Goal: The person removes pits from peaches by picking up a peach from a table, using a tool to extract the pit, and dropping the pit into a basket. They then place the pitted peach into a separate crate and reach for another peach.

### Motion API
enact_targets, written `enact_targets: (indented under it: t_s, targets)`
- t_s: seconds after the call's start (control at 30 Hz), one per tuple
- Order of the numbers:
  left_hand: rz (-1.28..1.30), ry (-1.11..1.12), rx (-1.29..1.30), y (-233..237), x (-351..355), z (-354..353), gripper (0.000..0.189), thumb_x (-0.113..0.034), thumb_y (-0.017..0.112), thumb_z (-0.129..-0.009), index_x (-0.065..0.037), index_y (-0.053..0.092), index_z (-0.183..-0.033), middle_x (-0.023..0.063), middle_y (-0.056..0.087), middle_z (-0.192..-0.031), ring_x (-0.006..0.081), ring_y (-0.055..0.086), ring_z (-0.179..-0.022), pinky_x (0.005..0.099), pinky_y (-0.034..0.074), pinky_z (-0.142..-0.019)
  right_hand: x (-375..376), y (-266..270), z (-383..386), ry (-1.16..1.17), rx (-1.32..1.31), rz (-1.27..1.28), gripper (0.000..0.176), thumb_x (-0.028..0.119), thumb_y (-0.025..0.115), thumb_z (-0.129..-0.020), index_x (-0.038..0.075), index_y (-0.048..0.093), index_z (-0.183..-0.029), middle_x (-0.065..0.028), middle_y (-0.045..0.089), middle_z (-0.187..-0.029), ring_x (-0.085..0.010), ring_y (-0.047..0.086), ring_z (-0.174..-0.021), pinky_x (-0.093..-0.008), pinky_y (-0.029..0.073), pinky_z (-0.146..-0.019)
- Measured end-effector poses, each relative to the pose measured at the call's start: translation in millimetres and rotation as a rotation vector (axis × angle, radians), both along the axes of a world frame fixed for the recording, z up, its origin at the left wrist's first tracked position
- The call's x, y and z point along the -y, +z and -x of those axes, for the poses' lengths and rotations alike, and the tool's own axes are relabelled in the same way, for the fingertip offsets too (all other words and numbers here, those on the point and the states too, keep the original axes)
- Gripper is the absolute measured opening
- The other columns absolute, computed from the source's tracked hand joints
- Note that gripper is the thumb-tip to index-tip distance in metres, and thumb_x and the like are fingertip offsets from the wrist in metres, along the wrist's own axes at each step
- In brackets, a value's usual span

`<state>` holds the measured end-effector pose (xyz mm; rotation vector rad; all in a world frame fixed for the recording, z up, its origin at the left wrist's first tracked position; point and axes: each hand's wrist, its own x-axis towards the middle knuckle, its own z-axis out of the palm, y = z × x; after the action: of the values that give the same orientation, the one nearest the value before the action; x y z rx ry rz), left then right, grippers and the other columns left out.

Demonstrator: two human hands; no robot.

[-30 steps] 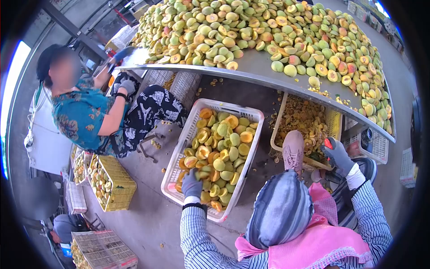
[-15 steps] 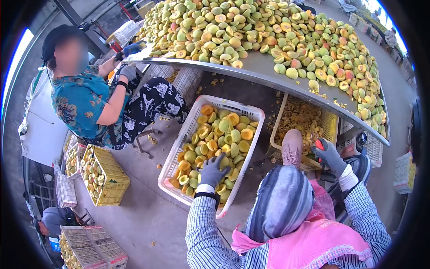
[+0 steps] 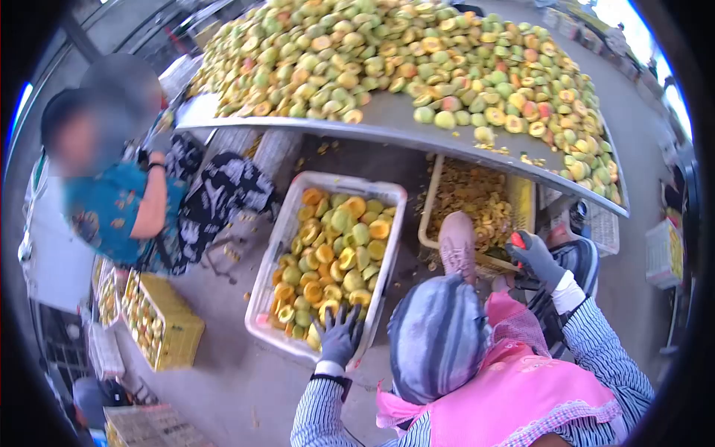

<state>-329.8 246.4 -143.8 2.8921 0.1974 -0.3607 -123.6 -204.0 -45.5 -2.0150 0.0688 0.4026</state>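
Observation:
My left hand (image 3: 340, 335), in a dark grey glove, lies with fingers spread at the near end of a white plastic crate (image 3: 253, 305). Its fingertips touch the halved peaches (image 3: 346, 242) inside, green-yellow outside and orange within. A grey glove also covers my right hand (image 3: 538, 258), closed around a red-handled tool (image 3: 518, 240) whose working end I cannot make out. Just left of that hand, under the table, is a yellow crate (image 3: 524, 203) holding brownish-yellow fruit scraps (image 3: 473, 195).
A metal table (image 3: 387, 112) heaped with cut peaches (image 3: 313, 59) spans the far side. At left sits another person (image 3: 123, 201) in a blue patterned shirt. Fruit-filled yellow crate (image 3: 179, 320) stands on the left floor. My pink shoe (image 3: 456, 242) rests by the scraps crate.
My left hand has moved from the middle of the peaches toward the crate's near end, its fingers spread. My right hand keeps the red-handled tool. The view has shifted; the seated person's arm is drawn in.

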Motion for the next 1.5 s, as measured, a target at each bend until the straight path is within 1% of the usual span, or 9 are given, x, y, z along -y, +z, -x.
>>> enact_targets:
  t_s: [0.23,0.27,0.53,0.97,1.1,1.17,1.3,1.37,1.5]
  targets:
    - [-0.038,-0.014,-0.002,-72.9,-15.1,-17.9,0.06,-0.06,0.038,-0.096,-0.036,0.034,-0.151,0.0088,0.031,-0.159,0.0431,0.018,-0.148,0.072,-0.002,-0.112,20.8,-17.3,1.6,-0.048,0.032,0.052,0.03,0.027,0.074,-0.086,0.002,0.059,-0.093,-0.003,0.06,-0.074,-0.0103,0.054,-0.064,-0.0293,0.047,-0.058]
    - [-0.216,-0.105,0.031,-61.5,-11.7,-17.1,0.06,-0.051,0.051,-0.093,-0.026,0.043,-0.148,0.0127,0.039,-0.154,0.0397,0.031,-0.144,0.0634,0.014,-0.116,20.3,-13.5,4.9,-0.077,0.05,0.024,0.03,0.027,0.074,-0.086,0.002,0.059,-0.093,-0.003,0.06,-0.074,-0.0103,0.054,-0.064,-0.0293,0.047,-0.058]
    - [-0.113,0.046,-0.023,-58.8,15.3,-10.7,0.059,-0.045,0.056,-0.092,-0.021,0.046,-0.145,0.0144,0.043,-0.15,0.0383,0.036,-0.14,0.0577,0.021,-0.114,33.3,11.9,33.7,-0.152,-0.195,-0.239,0.036,0.035,0.074,-0.087,0.006,0.057,-0.097,-0.0012,0.057,-0.068,-0.0102,0.053,-0.056,-0.0274,0.043,-0.05]
    - [0.6,0.391,0.206,-46.3,32.1,36.6,0.056,-0.037,0.062,-0.091,-0.012,0.051,-0.14,0.0172,0.05,-0.144,0.0359,0.045,-0.134,0.0483,0.032,-0.112,41.5,11.7,65.3,-0.174,-0.088,-0.572,0.04,0.021,0.075,-0.08,0.005,0.055,-0.11,-0.0029,0.057,-0.076,-0.0108,0.054,-0.056,-0.0281,0.043,-0.046]
    - [0.573,0.504,0.416,7.0,29.0,24.2,0.05,-0.021,0.069,-0.088,0.001,0.057,-0.131,0.019,0.058,-0.132,0.0314,0.055,-0.122,0.0348,0.042,-0.103,59.3,-5.0,57.6,-0.31,-0.164,-0.808,0.036,0.011,0.073,-0.082,0.004,0.056,-0.113,-0.0041,0.062,-0.085,-0.0137,0.063,-0.068,-0.028,0.05,-0.061]
    - [0.769,0.585,0.471,56.5,38.3,9.6,0.044,-0.017,0.064,-0.094,0.002,0.055,-0.133,0.015,0.058,-0.133,0.0232,0.055,-0.121,0.032,0.042,-0.103,60.1,-7.5,55.9,-0.374,-0.055,-0.941,0.036,0.013,0.07,-0.085,0.008,0.054,-0.117,-0.0066,0.066,-0.08,-0.0141,0.058,-0.049,-0.027,0.047,-0.041]
    - [0.907,0.489,0.641,147.4,54.8,-45.3,0.039,-0.008,0.056,-0.099,0.007,0.05,-0.135,0.0136,0.057,-0.135,0.0192,0.054,-0.122,0.0298,0.041,-0.105,56.0,38.4,53.8,-0.396,-0.07,-0.903,0.032,0.014,0.069,-0.087,0.008,0.055,-0.115,-0.0063,0.065,-0.078,-0.0136,0.058,-0.05,-0.0263,0.048,-0.04]
    - [1.394,0.382,0.609,219.8,95.2,-88.0,0.04,-0.009,0.057,-0.099,0.005,0.051,-0.136,0.0138,0.057,-0.135,0.0181,0.053,-0.122,0.0282,0.041,-0.106,39.2,37.3,38.9,-0.453,0.061,-1.005,0.036,0.013,0.068,-0.091,0.007,0.052,-0.123,-0.0076,0.067,-0.086,-0.0145,0.062,-0.056,-0.027,0.048,-0.041]
    - [1.317,0.078,0.172,252.4,172.9,-148.9,0.049,-0.007,0.058,-0.098,0.001,0.044,-0.143,0.0107,0.052,-0.14,0.0158,0.05,-0.126,0.0288,0.041,-0.106,5.5,71.9,28.5,-0.334,0.158,-1.009,0.036,0.009,0.065,-0.093,0.006,0.049,-0.126,-0.0069,0.065,-0.102,-0.0133,0.066,-0.084,-0.0258,0.054,-0.064]
